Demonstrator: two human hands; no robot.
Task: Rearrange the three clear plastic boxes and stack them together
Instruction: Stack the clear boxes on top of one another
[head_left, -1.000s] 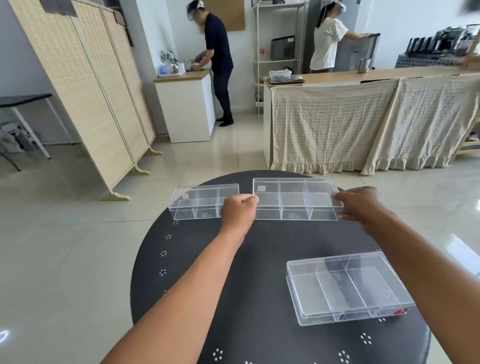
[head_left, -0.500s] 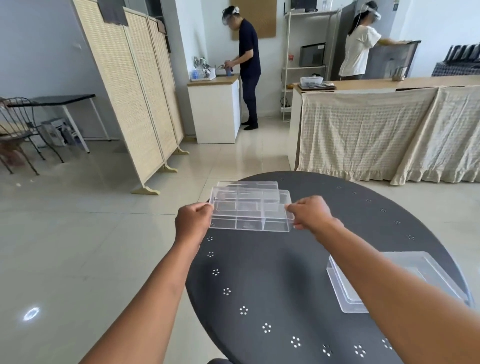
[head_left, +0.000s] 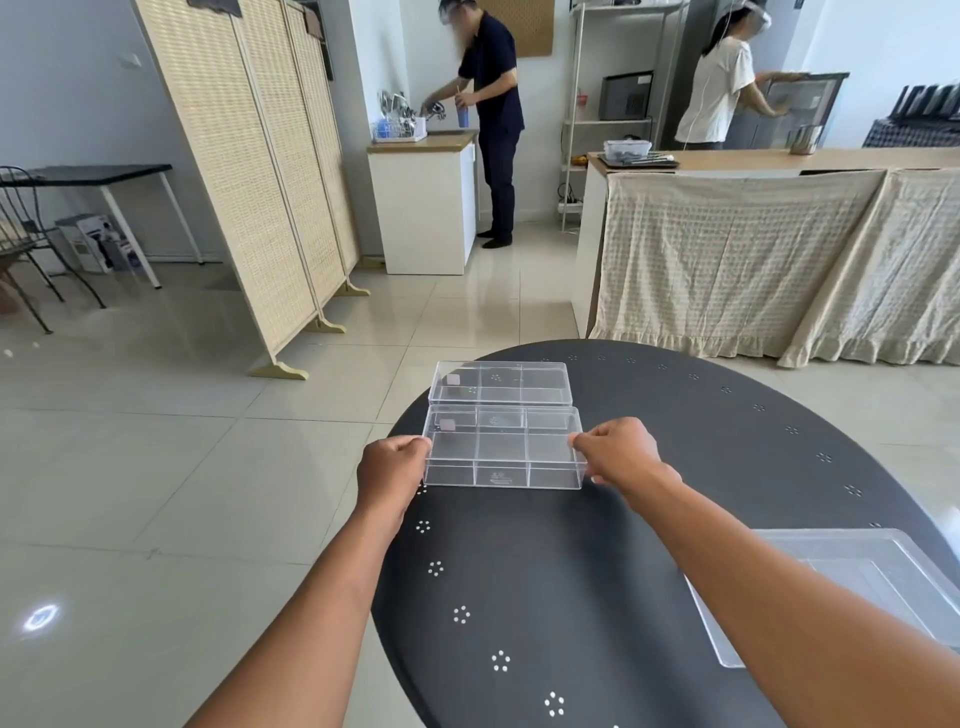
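Round black table (head_left: 649, 561), tiled floor (head_left: 156, 467); our left hand (head_left: 390, 470) and right hand (head_left: 621, 451) clamp the near compartment box (head_left: 503, 448) ends.

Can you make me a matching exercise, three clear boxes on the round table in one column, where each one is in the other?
Things:
1. box with six compartments
2. far box
3. shallow box

Places:
A. lying untouched just beyond the held one
B. near table edge, partly hidden by the right forearm
C. gripped at its ends by left hand and right hand

Pairs: 1-C, 2-A, 3-B
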